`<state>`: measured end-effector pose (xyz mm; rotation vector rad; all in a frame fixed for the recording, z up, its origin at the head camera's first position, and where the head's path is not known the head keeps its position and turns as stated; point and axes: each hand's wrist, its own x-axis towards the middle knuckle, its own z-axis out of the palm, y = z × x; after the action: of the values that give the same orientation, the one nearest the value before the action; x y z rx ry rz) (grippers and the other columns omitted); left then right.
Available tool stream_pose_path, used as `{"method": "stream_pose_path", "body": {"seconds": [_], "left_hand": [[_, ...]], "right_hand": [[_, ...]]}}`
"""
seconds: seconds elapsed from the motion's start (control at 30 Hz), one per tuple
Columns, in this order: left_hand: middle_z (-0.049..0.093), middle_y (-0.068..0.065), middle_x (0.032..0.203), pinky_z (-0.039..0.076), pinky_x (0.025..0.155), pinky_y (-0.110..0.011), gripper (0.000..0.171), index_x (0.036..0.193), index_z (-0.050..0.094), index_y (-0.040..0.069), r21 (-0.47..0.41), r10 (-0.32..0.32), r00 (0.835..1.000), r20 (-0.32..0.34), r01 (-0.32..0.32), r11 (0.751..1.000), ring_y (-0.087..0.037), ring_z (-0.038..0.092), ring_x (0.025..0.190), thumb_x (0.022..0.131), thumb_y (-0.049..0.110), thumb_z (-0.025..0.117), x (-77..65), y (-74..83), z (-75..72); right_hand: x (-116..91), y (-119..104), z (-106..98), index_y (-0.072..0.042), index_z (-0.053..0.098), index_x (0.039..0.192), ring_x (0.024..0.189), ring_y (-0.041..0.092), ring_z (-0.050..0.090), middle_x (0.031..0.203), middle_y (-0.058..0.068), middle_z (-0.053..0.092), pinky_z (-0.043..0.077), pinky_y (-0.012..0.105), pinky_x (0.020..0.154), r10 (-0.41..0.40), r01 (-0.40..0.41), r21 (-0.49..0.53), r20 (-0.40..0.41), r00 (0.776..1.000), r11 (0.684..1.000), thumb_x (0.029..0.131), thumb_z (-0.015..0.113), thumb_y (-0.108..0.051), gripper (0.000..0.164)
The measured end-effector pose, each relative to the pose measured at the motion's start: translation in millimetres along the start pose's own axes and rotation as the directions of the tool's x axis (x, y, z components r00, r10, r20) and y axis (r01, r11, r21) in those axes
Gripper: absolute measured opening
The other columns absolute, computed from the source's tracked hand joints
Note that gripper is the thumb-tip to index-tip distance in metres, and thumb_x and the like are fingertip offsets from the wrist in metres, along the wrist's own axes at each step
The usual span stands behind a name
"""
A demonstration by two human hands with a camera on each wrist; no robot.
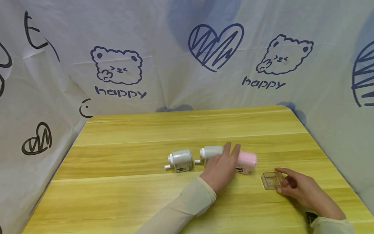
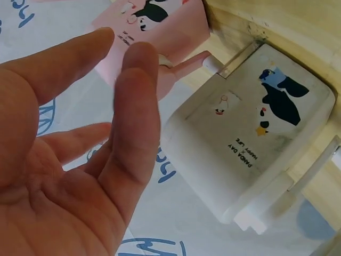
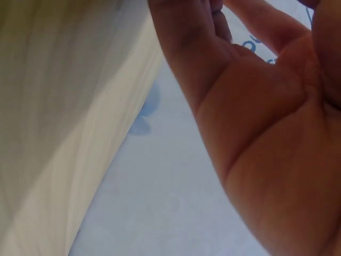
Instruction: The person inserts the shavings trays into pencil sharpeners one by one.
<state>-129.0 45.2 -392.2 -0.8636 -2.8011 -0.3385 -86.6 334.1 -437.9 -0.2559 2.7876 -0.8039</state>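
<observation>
Three hand-crank pencil sharpeners stand in a row on the table: a grey-white sharpener (image 1: 182, 161) at left, a second grey-white sharpener (image 1: 211, 152) in the middle and a pink sharpener (image 1: 247, 161) at right. My left hand (image 1: 222, 165) is over the gap between the middle and pink ones, partly hiding both. In the left wrist view its fingers are apart and hold nothing, beside a white sharpener (image 2: 250, 128) with a panda print. At the right, my right hand (image 1: 304, 188) pinches a small clear brownish tray (image 1: 268, 185) between thumb and finger. The right wrist view does not show the tray.
The wood-patterned table (image 1: 111, 195) has its far edge against a white cloth (image 1: 166, 74) with drawn bears and hearts. The cloth also hangs along both sides.
</observation>
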Motion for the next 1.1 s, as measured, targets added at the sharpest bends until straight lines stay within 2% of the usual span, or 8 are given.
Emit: {"method": "stream_pose_path", "body": {"seconds": [0.17,0.4,0.77,0.97,1.1], "left_hand": [[0.052,-0.015,0.133,0.039,0.044,-0.021,0.052,0.141,0.044,0.014,0.043,0.012,1.000,0.009,-0.012,0.999,-0.015,0.058,0.060,0.092,0.014,0.060,5.9,-0.2,3.3],[0.061,-0.010,0.121,0.046,0.051,-0.023,0.045,0.133,0.054,0.017,0.053,0.019,0.999,0.031,-0.020,0.998,-0.015,0.061,0.067,0.090,0.017,0.064,10.1,-1.5,9.2],[0.058,-0.008,0.127,0.047,0.052,-0.025,0.046,0.136,0.052,0.020,0.051,0.041,0.998,0.046,-0.043,0.998,-0.016,0.063,0.071,0.091,0.018,0.063,15.8,-2.5,13.5],[0.062,-0.002,0.112,0.045,0.051,-0.025,0.034,0.125,0.058,0.016,0.055,0.066,0.998,0.021,-0.067,0.996,-0.013,0.059,0.068,0.091,0.010,0.061,17.3,-1.6,16.4],[0.061,0.001,0.108,0.043,0.050,-0.024,0.033,0.121,0.058,0.014,0.059,0.047,0.998,0.046,-0.049,0.997,-0.011,0.057,0.065,0.089,0.019,0.066,19.6,1.9,16.8]], "right_hand": [[-2,3,1,-0.003,0.050,0.134,0.074,0.004,0.052,0.088,-0.003,0.055,0.047,0.029,0.066,-0.020,0.020,-0.004,-0.023,1.000,1.000,0.082,0.074,-0.033,0.065],[-2,1,1,-0.008,0.055,0.127,0.072,0.008,0.052,0.086,-0.002,0.055,0.046,0.029,0.064,0.019,-0.019,0.039,-0.014,1.000,0.999,0.079,0.075,-0.040,0.062],[-2,0,4,-0.008,0.055,0.123,0.073,0.008,0.052,0.087,-0.001,0.055,0.045,0.029,0.064,0.045,-0.043,0.060,-0.023,0.999,0.997,0.077,0.076,-0.045,0.063],[-1,0,5,-0.009,0.055,0.124,0.072,0.009,0.051,0.087,-0.001,0.055,0.044,0.029,0.064,0.047,-0.046,0.058,-0.023,0.999,0.997,0.078,0.074,-0.047,0.063],[-1,0,5,-0.009,0.054,0.124,0.073,0.010,0.051,0.087,-0.001,0.054,0.044,0.030,0.064,0.054,-0.053,0.056,-0.015,0.998,0.997,0.078,0.074,-0.048,0.063]]}}
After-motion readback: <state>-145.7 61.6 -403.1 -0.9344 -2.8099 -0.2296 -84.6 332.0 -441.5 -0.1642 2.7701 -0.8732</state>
